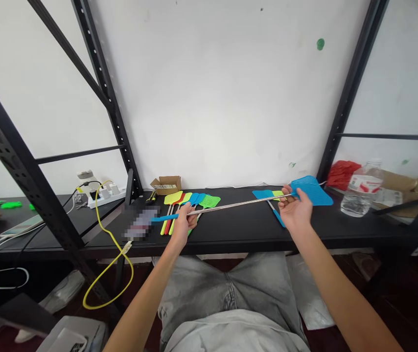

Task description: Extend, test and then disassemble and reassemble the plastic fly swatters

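Note:
Stretched out across the front of me is a blue fly swatter (313, 189) with a long metal telescopic rod. My left hand (183, 222) is closed round the rod close to its blue handle, which points left. At the other end, my right hand (297, 208) grips the neck just below the blue mesh head. Behind my left hand several fly swatters, including a green one (209, 201) and a yellow one (173, 197), lie side by side on the black table (238, 225). Another blue swatter (278, 217) and a yellow-green piece lie left of my right hand.
A small cardboard box (166, 185) stands against the wall. On the right is a clear water bottle (361, 193) near a red plastic bag (343, 174). A yellow cable (131, 274) hangs off the left front edge, near a white power strip (108, 196). Black rack posts flank the table.

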A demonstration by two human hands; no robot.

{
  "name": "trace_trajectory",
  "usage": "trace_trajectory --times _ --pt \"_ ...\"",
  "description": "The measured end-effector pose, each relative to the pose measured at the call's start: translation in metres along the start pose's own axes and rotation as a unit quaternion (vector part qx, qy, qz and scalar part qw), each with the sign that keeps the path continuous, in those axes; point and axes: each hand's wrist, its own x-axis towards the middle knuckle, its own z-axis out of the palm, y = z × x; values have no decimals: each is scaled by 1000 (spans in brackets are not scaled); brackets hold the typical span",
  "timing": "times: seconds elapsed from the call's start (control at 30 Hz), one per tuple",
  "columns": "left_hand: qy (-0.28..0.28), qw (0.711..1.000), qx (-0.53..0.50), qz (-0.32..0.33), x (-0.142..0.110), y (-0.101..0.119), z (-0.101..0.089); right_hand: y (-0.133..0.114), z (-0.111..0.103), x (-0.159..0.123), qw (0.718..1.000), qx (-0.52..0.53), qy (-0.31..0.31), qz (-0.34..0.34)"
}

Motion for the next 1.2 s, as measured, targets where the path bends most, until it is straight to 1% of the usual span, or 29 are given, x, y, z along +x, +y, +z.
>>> trace_trajectory --times 0.07,0.17,0.27,0.37,0.47,0.53,0.97,1.2 --pt "3 1000 -8 0 -1 6 0 -6 -4 5 1000 -1 -3 3" --pt "1 1000 -25 2 -2 9 3 -7 -5 7 1000 -11 -1 -8" --pt "-1 1000 -28 -1 -2 5 4 -1 -5 7 999 -41 12 -21" --pt "-22 999 -41 -4 -1 -3 2 9 -6 7 997 -66 28 -39" --pt "-49 998 -46 -2 0 -8 0 17 -6 7 995 -65 41 -57" --pt "-57 997 -42 4 1 -9 0 19 -6 6 995 -61 44 -62" --pt "-54 998 -41 9 0 -8 -1 24 -5 1 993 -64 24 -92" --pt "-64 997 -46 6 -1 -9 0 27 0 -4 993 -61 35 -91"
